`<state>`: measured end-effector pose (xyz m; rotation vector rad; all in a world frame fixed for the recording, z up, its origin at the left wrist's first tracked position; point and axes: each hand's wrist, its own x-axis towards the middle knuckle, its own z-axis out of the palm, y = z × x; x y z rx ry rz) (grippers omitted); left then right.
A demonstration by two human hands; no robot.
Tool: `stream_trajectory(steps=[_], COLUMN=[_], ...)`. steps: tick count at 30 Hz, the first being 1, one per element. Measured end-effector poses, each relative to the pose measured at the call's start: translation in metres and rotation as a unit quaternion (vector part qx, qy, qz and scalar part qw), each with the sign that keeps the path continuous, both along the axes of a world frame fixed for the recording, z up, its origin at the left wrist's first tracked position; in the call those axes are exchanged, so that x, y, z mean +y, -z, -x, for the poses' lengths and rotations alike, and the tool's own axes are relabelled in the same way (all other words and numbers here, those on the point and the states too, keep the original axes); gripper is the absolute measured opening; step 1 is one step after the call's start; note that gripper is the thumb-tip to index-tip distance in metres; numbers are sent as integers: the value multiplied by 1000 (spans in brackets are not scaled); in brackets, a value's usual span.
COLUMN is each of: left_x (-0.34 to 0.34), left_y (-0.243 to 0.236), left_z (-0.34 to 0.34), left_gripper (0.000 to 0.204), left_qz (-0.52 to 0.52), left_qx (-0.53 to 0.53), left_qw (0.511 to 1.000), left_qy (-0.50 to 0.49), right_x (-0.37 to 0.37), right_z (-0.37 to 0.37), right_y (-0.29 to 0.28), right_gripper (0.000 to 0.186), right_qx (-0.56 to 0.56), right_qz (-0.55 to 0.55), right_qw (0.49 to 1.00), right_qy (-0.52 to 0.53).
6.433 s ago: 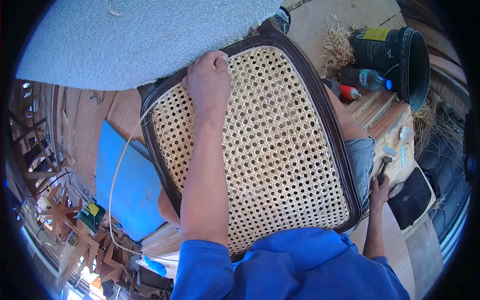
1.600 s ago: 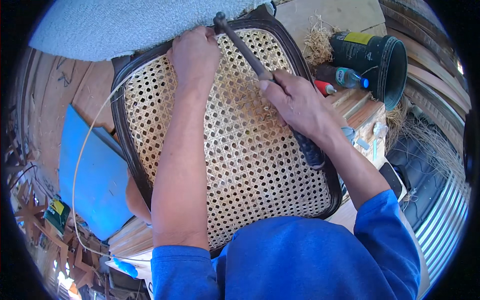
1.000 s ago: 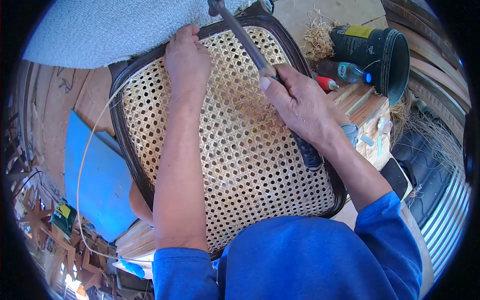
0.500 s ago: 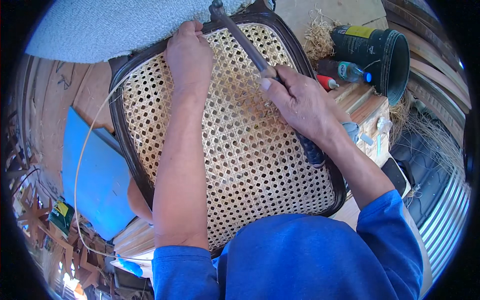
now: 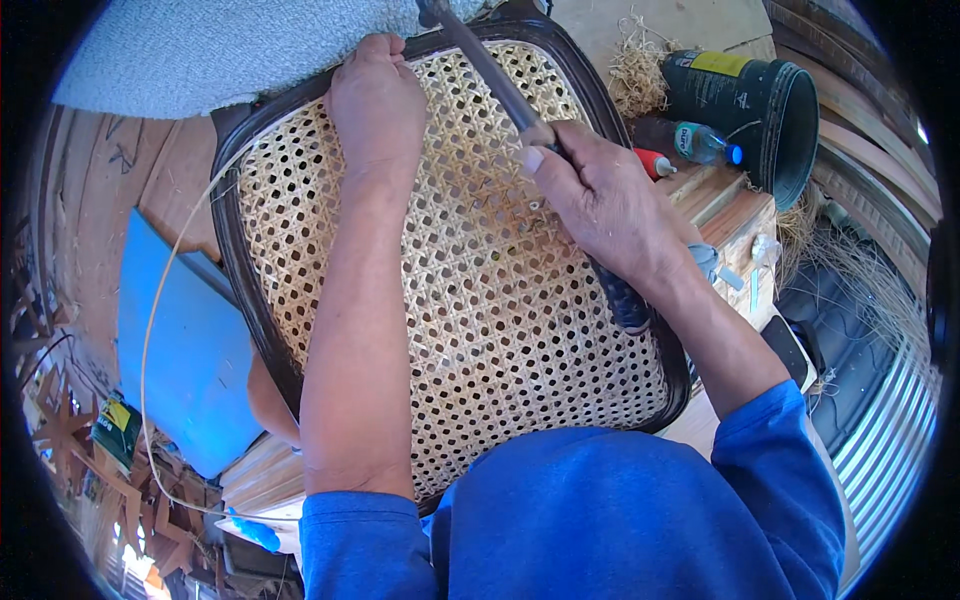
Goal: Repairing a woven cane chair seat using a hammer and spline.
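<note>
A woven cane panel [image 5: 490, 340] in a dark wooden frame [image 5: 228, 240] lies before me. My left hand [image 5: 376, 105] rests at the frame's far edge, its fingers closed and pressed down there. Whatever they pinch is hidden by the hand. My right hand [image 5: 608, 195] grips a hammer [image 5: 492, 82] by its dark handle, over the right side of the cane. The hammer's head points away from me, above the far rim. A thin pale cane strip [image 5: 149, 320] loops down on the left from the frame's far left corner.
Light grey textured cloth [image 5: 220, 55] lies beyond the frame. To the right are a dark bucket [image 5: 725, 105] on its side, a plastic bottle [image 5: 705, 146], a red bottle [image 5: 652, 163] and cane shavings [image 5: 638, 75]. A blue sheet [image 5: 185, 350] leans at the left.
The hammer's head has moved slightly up and left. The frame and my left hand have shifted a little to the left; both hands keep their hold.
</note>
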<state>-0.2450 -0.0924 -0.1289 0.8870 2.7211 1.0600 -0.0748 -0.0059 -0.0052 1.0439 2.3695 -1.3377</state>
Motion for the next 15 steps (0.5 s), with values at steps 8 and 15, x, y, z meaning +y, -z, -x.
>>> stream_trajectory(steps=[8,15], left_x=[0,-1], left_y=[-1,-3], left_z=[0,1], left_gripper=[17,16], left_qz=[19,7], left_qx=[13,8], left_qw=[1000,1000], left_qy=[6,2], right_x=[1,-5], right_z=[2,3], right_y=[7,-2], right_gripper=[34,31], right_qx=[-44,22], right_qz=[-11,-32], right_qw=[998,999], right_qy=[-51,-7])
